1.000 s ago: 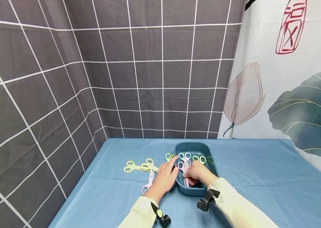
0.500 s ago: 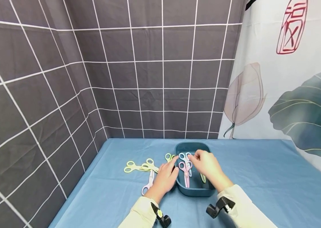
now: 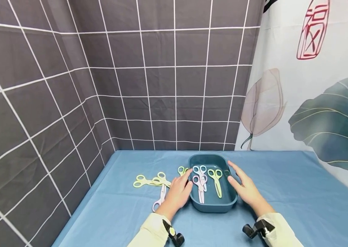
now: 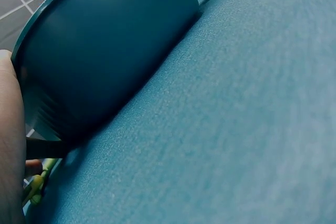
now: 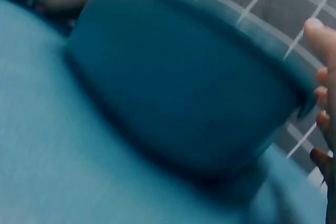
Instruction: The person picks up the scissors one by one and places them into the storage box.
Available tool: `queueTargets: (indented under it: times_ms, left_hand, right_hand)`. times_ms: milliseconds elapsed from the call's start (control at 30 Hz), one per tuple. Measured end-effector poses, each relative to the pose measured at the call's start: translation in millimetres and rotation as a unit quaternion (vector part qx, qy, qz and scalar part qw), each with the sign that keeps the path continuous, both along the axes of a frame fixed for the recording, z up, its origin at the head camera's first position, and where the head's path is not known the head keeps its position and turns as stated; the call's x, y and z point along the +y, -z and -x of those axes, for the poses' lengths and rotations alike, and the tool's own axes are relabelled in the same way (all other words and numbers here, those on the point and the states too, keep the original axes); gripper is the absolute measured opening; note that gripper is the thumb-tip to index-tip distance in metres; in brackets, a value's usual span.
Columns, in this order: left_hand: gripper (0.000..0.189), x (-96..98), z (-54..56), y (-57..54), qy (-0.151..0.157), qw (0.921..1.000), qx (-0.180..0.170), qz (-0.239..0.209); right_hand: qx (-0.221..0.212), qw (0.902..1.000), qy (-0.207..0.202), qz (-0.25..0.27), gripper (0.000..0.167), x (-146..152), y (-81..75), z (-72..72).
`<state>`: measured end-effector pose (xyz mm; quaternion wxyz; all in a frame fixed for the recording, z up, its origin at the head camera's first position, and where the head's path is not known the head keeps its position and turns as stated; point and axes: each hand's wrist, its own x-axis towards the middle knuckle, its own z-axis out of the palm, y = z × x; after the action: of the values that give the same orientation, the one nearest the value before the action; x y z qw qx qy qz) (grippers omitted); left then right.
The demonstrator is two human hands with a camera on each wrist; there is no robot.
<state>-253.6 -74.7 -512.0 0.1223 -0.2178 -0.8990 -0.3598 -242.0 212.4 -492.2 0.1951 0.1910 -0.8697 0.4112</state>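
Note:
A dark teal plastic tray [image 3: 213,208] stands on the table with several child-size scissors inside. Light green scissors [image 3: 218,189] lie on the right of its floor; pink scissors [image 3: 201,195] overlap pale blue scissors [image 3: 205,187] at the left. My left hand [image 3: 177,195] is at the tray's left rim, its fingers relaxed and its thumb right by the edge in the left wrist view. At the tray's right side, my right hand [image 3: 249,189] is spread with thumb and fingers apart, holding nothing. The right wrist view shows the tray's outer wall [image 5: 173,82], blurred.
Left of the tray, pale yellow scissors [image 3: 149,181] and another yellow pair [image 3: 161,179] overlap on the blue cloth [image 3: 115,209]. Lilac scissors [image 3: 163,196] lie beside my left hand, and green scissors [image 3: 182,170] beyond it. A grey checked curtain [image 3: 161,82] hangs behind.
My right hand let go of the scissors inside the tray, lifted, and moved right to the tray's right rim. The green scissors in the tray are uncovered. My left hand stayed put.

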Motion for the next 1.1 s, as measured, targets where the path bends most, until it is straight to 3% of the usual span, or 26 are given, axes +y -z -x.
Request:
queueTargets:
  times_ms: [133,267,600,833,1100]
  left_hand:
    - [0.049,-1.8,-1.6,1.7,-0.002,1.0000,-0.002,0.001]
    - [0.049,-1.8,-1.0,0.6,-0.001,1.0000,0.002,-0.007]
    - [0.049,-2.3,1.6,-2.4,-0.003,1.0000,0.003,0.000]
    - [0.050,0.0,0.5,-7.7,0.000,1.0000,-0.003,0.007]
    - [0.049,0.5,0.2,-6.4,-0.002,1.0000,0.000,0.009]
  right_hand:
    - [0.020,0.9992,-0.031,0.012,0.058,0.8,16.3,-0.1]
    - [0.046,0.9973,-0.054,0.018,0.055,-0.1,18.8,2.4]
    - [0.015,0.9963,-0.078,0.032,0.050,1.9,20.2,7.0]
    - [0.014,0.9950,-0.087,0.045,0.048,3.7,22.4,6.9]
    - [0.012,0.9947,-0.092,0.044,0.048,4.2,24.1,6.8]
